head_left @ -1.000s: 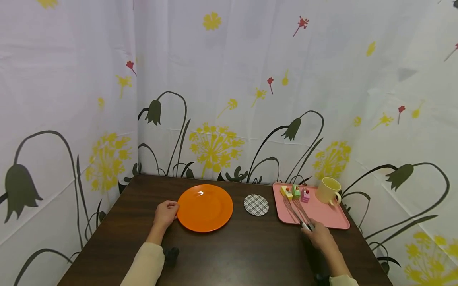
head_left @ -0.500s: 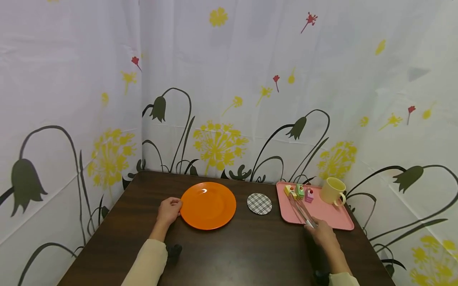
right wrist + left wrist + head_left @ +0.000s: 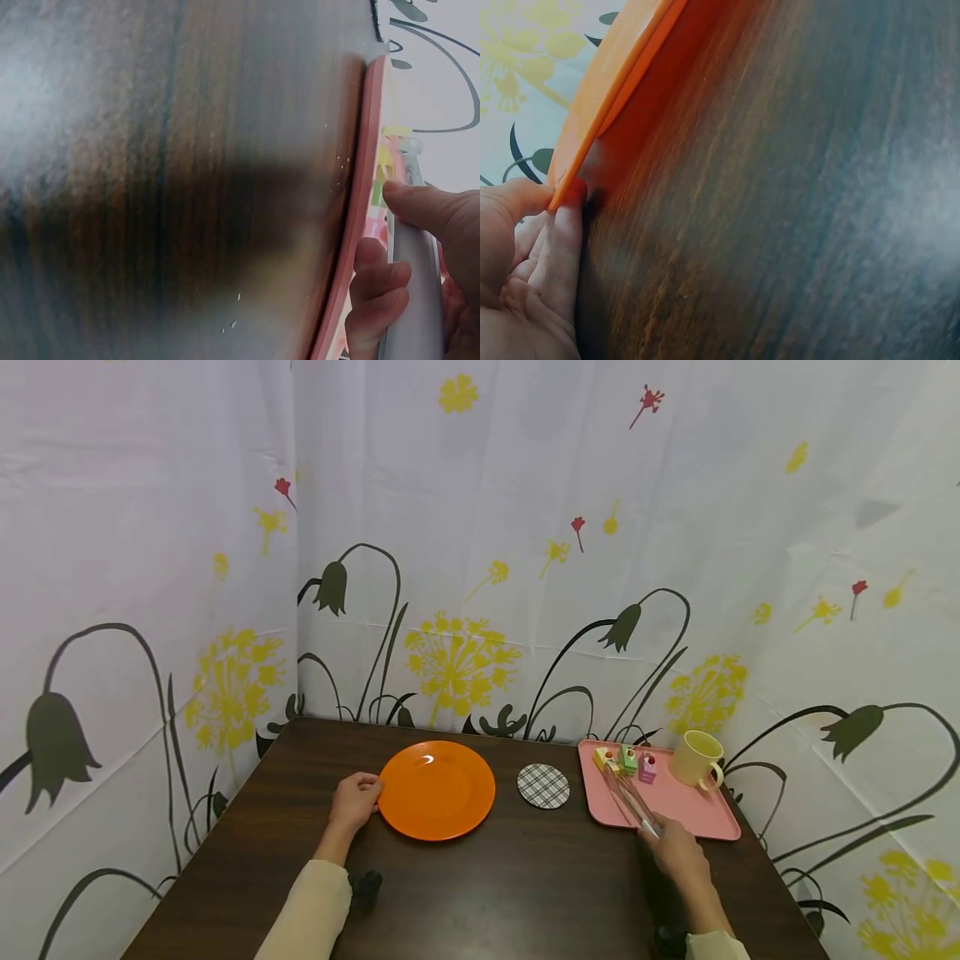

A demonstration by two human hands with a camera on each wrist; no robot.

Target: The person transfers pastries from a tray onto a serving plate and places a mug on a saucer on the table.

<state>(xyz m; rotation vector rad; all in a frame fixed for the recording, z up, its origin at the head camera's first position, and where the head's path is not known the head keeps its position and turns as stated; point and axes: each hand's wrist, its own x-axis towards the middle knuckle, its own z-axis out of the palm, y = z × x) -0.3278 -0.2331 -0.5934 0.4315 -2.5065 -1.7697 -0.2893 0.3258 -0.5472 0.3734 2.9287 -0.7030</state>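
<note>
Left wrist view: the left hand (image 3: pixel 536 259) pinches the rim of an orange plate (image 3: pixel 604 94), thumb on one face and fingers (image 3: pixel 560 247) on the other. The right wrist view shows the right hand (image 3: pixel 405 259) curled around the pale grey handle of metal tongs (image 3: pixel 416 292) — thumb along one side, fingers wrapped on the other.

From the head view, the plate lies just right of the left hand, face up on a dark wood-grain desk (image 3: pixel 480 902). The tongs point forward and slightly left from the right hand, over the near edge of a pink tray (image 3: pixel 697 817). Their tips are apart, close to the near side of a small yellow cake (image 3: pixel 602 758); whether they touch it, I cannot tell. Beside it on the tray stand a green cake (image 3: pixel 627 763) and a purple cake (image 3: pixel 647 771), each with a red topping, and right of those a pale yellow mug (image 3: pixel 695 760), its handle to the right.

Between plate and tray lies a round checked coaster (image 3: pixel 543 786). Cream sleeves (image 3: pixel 307 906) cover the forearms. Behind the desk hangs a white curtain (image 3: pixel 517 468) — printed with yellow, red and dark green flowers.
</note>
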